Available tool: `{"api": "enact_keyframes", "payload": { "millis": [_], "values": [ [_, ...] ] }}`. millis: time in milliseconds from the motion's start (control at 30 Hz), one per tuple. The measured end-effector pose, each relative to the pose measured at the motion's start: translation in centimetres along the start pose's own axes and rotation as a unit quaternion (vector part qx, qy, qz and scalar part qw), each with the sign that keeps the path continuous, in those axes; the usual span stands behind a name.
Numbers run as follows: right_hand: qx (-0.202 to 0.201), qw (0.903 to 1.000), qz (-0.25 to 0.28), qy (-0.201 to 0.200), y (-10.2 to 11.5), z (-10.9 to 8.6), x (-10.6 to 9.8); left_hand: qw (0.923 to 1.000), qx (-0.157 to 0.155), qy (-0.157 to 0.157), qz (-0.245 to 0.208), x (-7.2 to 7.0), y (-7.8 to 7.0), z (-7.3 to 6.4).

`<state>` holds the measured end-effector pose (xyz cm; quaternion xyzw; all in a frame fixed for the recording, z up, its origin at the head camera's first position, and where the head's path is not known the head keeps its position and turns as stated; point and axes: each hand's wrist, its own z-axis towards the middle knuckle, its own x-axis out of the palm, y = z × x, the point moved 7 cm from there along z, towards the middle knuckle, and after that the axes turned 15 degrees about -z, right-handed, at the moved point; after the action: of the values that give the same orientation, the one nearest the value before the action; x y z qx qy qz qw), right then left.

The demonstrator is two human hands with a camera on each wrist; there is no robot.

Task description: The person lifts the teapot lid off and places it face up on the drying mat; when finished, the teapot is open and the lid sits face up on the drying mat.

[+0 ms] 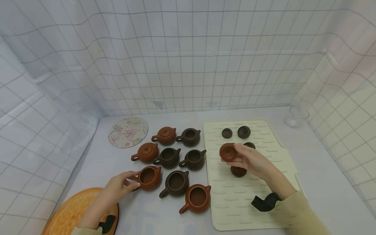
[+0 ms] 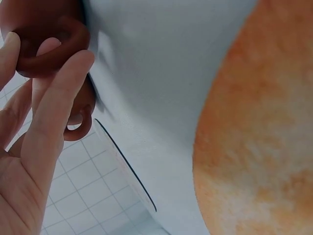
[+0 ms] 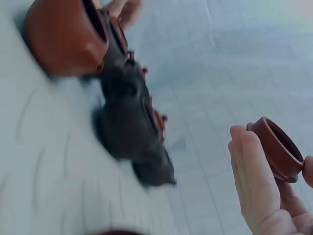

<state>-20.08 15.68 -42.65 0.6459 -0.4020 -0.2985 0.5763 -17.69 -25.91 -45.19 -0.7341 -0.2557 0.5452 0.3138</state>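
Observation:
In the head view my left hand (image 1: pixel 118 186) is at the left of a lidless reddish-brown teapot (image 1: pixel 155 181). The left wrist view shows its thumb and fingers pinching that pot's looped handle (image 2: pixel 80 36). Above the cream mat (image 1: pixel 226 209), my right hand (image 1: pixel 253 160) holds a reddish-brown teapot lid (image 1: pixel 228 152) by its edge, between thumb and fingers. Another reddish-brown lid (image 1: pixel 238 171) lies below that hand, partly hidden by it. Dark lids (image 1: pixel 227 133) rest farther back on the mat, one partly covered by the hand.
Several teapots stand left of the mat, including an open dark one (image 1: pixel 177 183), an open reddish one (image 1: pixel 198 198) and a lidded one (image 1: pixel 166 135). A floral round mat (image 1: pixel 128 132) lies back left, a bread-patterned round (image 1: pixel 79 209) front left, a clear glass (image 1: pixel 296 116) back right.

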Motion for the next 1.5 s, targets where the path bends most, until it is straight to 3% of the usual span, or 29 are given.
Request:
{"api": "enact_keyframes", "payload": {
  "millis": [167,333,467,567,667,767,867,1033,1233,1400,1500],
  "values": [
    [-0.005,0.9990,0.002,-0.044,-1.5,-3.3,-4.1,1.0000,0.002,0.004,0.001,0.0,-0.1,0.1],
    [0.013,0.9959,0.011,-0.089,-3.2,-5.5,-6.9,1.0000,-0.003,0.006,0.001,-0.1,0.0,0.1],
    [0.040,0.9926,-0.025,-0.112,-4.4,-6.6,-8.1,1.0000,0.001,0.007,0.000,0.0,0.0,0.1],
    [0.068,0.9850,-0.089,-0.131,-5.0,-7.0,-8.9,1.0000,0.000,0.006,0.000,0.1,0.1,0.0],
    [0.113,0.9676,-0.169,-0.150,-5.6,-7.4,-9.4,1.0000,-0.003,0.004,0.001,0.1,0.3,0.0],
    [0.155,0.9406,-0.256,-0.160,-6.0,-7.6,-9.7,1.0000,-0.008,0.003,0.000,0.1,0.4,0.0],
    [0.175,0.9144,-0.325,-0.166,-6.0,-7.5,-9.9,0.9999,-0.010,0.002,-0.001,0.1,0.4,0.0],
    [0.182,0.8799,-0.405,-0.169,-5.5,-7.0,-9.8,0.9999,-0.010,0.004,0.000,0.1,0.3,0.1],
    [0.169,0.8485,-0.475,-0.161,-4.7,-6.5,-9.4,1.0000,-0.007,0.003,-0.001,0.2,0.3,0.1],
    [0.161,0.8300,-0.504,-0.176,-4.6,-6.4,-9.7,0.9999,-0.013,0.006,0.001,0.2,0.3,0.1],
    [0.155,0.8276,-0.506,-0.188,-4.7,-6.3,-9.9,0.9999,-0.013,0.007,0.003,0.1,0.2,0.1]
  ]
}}
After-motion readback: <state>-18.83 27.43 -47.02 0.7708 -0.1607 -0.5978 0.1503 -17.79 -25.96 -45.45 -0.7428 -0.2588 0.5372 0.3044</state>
